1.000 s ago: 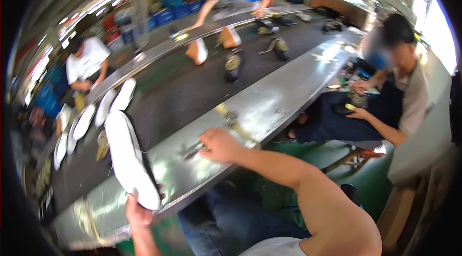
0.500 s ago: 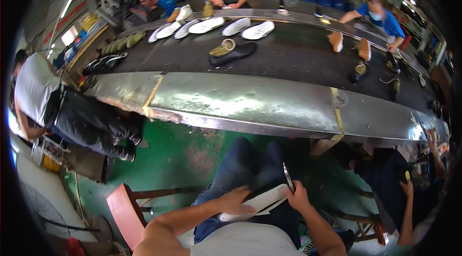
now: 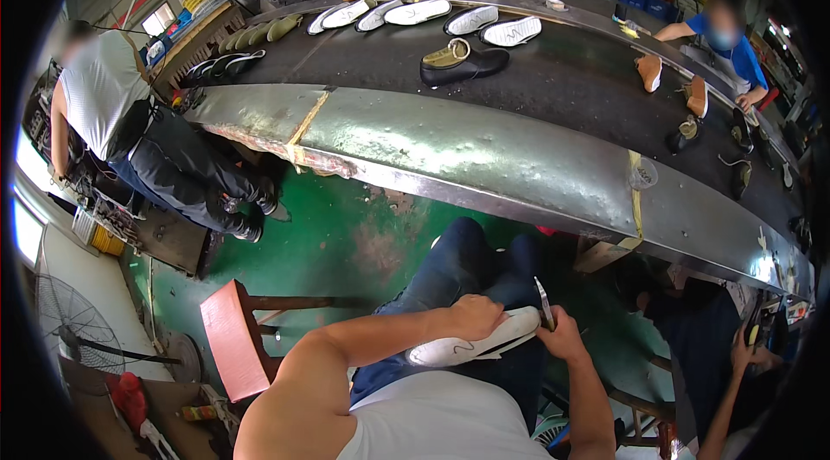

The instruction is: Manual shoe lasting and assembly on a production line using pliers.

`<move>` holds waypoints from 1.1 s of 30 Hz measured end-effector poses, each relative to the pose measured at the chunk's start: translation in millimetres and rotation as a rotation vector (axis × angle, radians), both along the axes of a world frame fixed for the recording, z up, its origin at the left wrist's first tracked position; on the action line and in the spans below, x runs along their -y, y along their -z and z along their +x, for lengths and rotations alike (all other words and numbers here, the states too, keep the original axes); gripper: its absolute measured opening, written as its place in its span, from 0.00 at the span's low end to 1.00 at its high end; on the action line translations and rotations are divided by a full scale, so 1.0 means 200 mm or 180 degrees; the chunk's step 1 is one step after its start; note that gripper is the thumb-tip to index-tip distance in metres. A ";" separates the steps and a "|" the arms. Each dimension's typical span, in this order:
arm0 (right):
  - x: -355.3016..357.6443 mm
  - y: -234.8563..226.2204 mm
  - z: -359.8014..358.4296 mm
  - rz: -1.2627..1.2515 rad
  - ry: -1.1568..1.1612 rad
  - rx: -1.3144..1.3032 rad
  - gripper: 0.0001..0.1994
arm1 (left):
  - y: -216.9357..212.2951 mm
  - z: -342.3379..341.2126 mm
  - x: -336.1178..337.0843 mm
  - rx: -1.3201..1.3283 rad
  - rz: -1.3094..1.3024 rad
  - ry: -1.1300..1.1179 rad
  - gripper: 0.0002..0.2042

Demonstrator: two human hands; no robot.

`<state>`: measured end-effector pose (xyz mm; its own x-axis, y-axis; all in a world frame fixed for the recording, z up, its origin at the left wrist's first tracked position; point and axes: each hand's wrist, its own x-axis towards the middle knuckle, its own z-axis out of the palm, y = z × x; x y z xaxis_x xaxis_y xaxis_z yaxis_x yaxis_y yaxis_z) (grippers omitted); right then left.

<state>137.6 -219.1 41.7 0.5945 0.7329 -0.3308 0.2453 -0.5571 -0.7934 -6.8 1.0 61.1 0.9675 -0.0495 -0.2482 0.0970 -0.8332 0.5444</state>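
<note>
A white shoe [image 3: 458,346] lies slanted across my lap, its pale underside up with a dark wavy line on it. My left hand [image 3: 478,316] is closed over its far edge, the fingertips partly hidden. A thin pale strip runs along the shoe's right side. At the shoe's right end, my right hand [image 3: 562,335] is closed around a slim metal tool [image 3: 543,297] whose shiny blade-like end points up and away. My fist hides its grip, so I cannot tell its exact kind.
Beyond my knees runs a metal-edged bench [image 3: 415,131] with a dark belt carrying white shoes [image 3: 419,12] and a black shoe [image 3: 467,64]. A red-brown stool [image 3: 233,339] stands at left. Co-workers stand at left, across the bench and at right. A fan [image 3: 73,313] is lower left.
My left hand has shifted right and its fingers have curled in over the shoe. The shoe has turned to show more of its underside. The tool remains in my right hand.
</note>
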 end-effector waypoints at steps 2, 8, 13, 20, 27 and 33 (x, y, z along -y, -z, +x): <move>0.01 0.04 -0.02 0.0042 0.0163 0.0330 0.17 | 0.07 0.05 0.05 -0.0178 -0.0306 0.0030 0.20; 0.00 0.17 0.03 0.0498 0.1097 -0.1470 0.13 | 0.09 0.28 0.07 -0.0566 -0.1055 0.0025 0.38; -0.01 -0.12 0.00 0.1286 0.1144 -0.1699 0.19 | 0.05 0.24 -0.17 -0.0233 -0.2673 -0.0957 0.31; 0.05 -0.47 -0.36 0.0418 0.0237 -0.1134 0.17 | -0.21 -0.07 -0.32 0.0885 -0.3575 -0.1452 0.34; -0.20 -0.54 -0.50 0.0909 -0.0667 -0.0938 0.19 | -0.26 -0.27 -0.41 0.0912 -0.3717 -0.1327 0.35; -0.35 -0.68 -0.45 0.0617 -0.1074 -0.0338 0.18 | -0.27 -0.36 -0.50 0.0629 -0.3074 -0.1064 0.40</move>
<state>47.6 -149.2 177.6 0.2797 0.9359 -0.2140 0.3000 -0.2969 -0.9065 -77.9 100.9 115.1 0.9875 0.1352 -0.0811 0.0793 0.0187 0.9967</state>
